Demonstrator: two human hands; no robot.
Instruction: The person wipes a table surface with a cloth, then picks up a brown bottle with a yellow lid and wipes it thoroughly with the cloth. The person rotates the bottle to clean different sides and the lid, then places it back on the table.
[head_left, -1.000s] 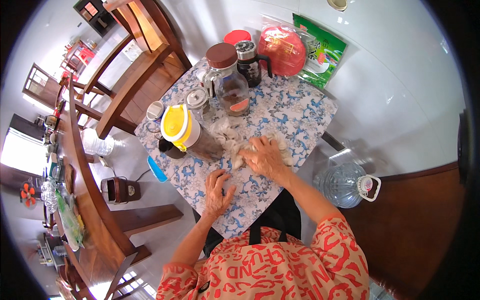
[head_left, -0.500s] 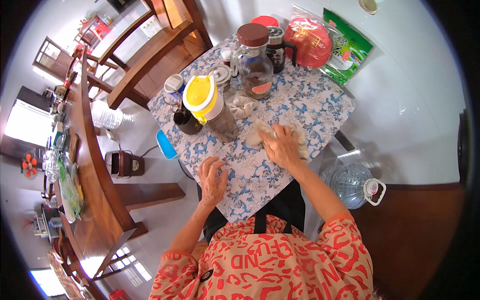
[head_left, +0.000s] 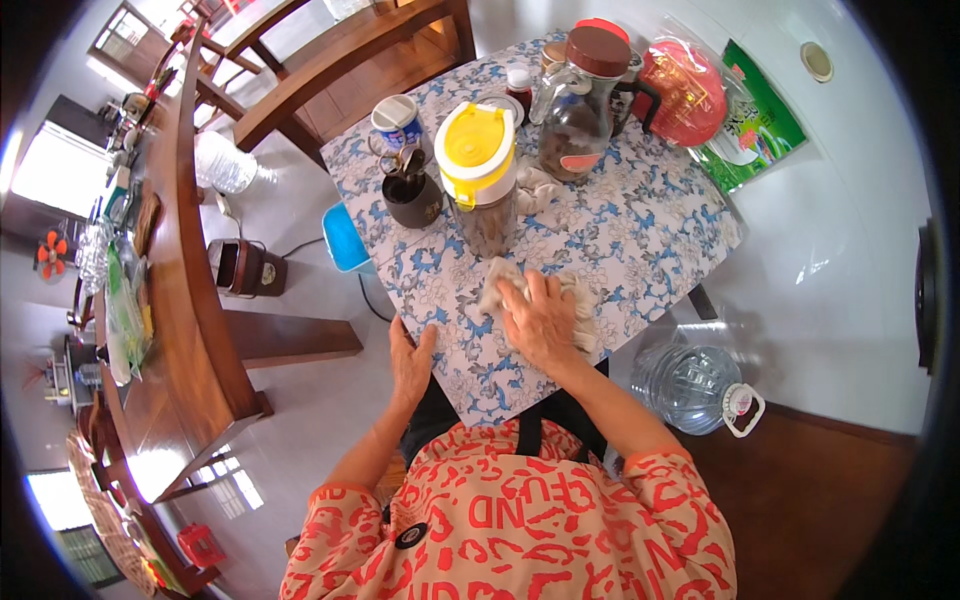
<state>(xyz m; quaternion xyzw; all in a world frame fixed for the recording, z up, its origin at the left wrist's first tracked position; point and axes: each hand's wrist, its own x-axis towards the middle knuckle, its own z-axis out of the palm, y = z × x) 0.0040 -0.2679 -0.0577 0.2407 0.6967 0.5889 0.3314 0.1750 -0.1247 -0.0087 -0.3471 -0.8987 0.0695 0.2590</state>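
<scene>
My right hand (head_left: 541, 322) presses a pale cloth (head_left: 579, 312) flat against the small table (head_left: 640, 240), fingers spread over it. That table has a blue-and-white floral top. At its left edge is my left hand (head_left: 410, 366), holding nothing, thumb apart from the fingers. Beyond the cloth stands a clear tumbler (head_left: 487, 232) with a yellow-and-white lid. A dark mug (head_left: 414, 203) with spoons is to its left, a second crumpled cloth (head_left: 538, 190) to its right. Farther back is a glass jug (head_left: 575, 135) with a brown lid.
A white-lidded container (head_left: 397, 118) and a small bottle (head_left: 519, 85) stand farther back. Red and green packages (head_left: 683, 92) lie at the far right. On the floor are a large water bottle (head_left: 685, 388) and a blue bin (head_left: 345, 238). A wooden table (head_left: 205, 375) runs along the left.
My right hand has slid the cloth nearer to me and leftward across the tabletop. My left hand has moved from on top of the table to its left edge. The whole view has shifted.
</scene>
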